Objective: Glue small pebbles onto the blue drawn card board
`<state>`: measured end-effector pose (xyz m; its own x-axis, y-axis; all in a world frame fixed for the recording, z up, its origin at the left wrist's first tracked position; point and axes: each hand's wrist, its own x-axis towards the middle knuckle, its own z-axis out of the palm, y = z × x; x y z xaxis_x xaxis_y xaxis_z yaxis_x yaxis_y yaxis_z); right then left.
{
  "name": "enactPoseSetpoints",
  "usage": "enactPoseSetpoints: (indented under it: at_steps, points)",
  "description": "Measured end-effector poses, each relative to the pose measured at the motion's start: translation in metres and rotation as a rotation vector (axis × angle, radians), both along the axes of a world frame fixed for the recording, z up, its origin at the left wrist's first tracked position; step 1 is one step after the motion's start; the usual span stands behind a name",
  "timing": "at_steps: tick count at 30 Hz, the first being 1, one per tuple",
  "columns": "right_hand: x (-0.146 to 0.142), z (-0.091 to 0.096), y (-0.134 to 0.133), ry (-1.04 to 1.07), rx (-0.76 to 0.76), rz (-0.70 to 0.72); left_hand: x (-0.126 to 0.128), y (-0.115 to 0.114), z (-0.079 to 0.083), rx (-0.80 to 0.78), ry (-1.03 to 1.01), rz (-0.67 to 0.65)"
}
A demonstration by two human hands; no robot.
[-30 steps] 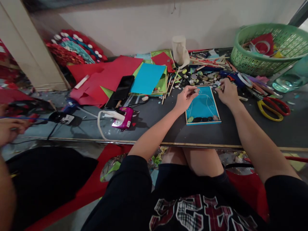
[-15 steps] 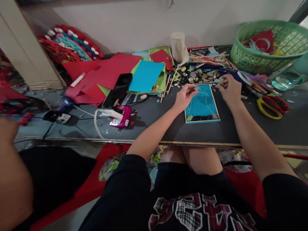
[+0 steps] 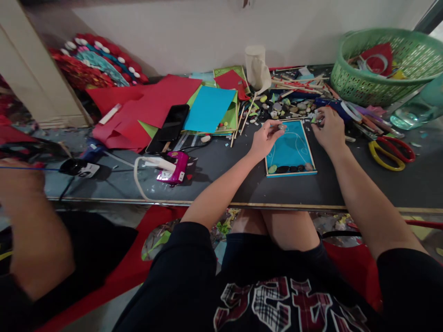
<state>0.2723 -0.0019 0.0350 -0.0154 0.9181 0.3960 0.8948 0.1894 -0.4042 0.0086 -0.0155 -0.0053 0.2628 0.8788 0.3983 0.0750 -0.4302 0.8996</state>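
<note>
Left hand (image 3: 265,138): thumb and forefinger were pinched on a small grey pebble (image 3: 282,126), held just above the far left corner of the blue board (image 3: 290,147).
Right hand (image 3: 328,131): its fingers were curled narrow at the board's far right corner, touching the edge of the pebble pile (image 3: 289,108). It could not be told whether they held anything.
Blue board: it lay flat on the dark table (image 3: 346,184), straight in front of the person. It had a pale curved line drawn on it and a row of pebbles (image 3: 289,168) along its near edge.
Grip: a light fingertip pinch probably suited so small a stone, with the flat face turned down.
Placing: the stone was likely best lowered straight down, close beside a neighbour, so that the seated row was not nudged.
Steadying: the right hand could probably have pressed on the board's rim to stop it sliding.
Nearby: the scissors (image 3: 391,154) lay well apart to the right. Another person's blurred arm (image 3: 34,230) was far to the left.
</note>
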Motion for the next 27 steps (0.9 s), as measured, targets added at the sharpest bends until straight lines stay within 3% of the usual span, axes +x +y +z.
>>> enactPoseSetpoints:
  at_steps: [10,20,24,27]
  points:
    - [0.005,-0.007,0.004,-0.034,0.044,0.034,-0.001,0.004,-0.005,0.023,-0.008,-0.045]
    - [-0.008,0.007,-0.009,-0.023,0.177,-0.034,0.000,0.002,-0.003,0.032,-0.017,-0.025]
    - [-0.011,0.003,-0.009,0.112,0.256,0.042,-0.001,0.004,-0.002,0.028,-0.015,-0.070]
    - [-0.023,0.002,-0.014,0.255,0.280,0.183,-0.001,0.007,-0.005,0.034,0.013,-0.086]
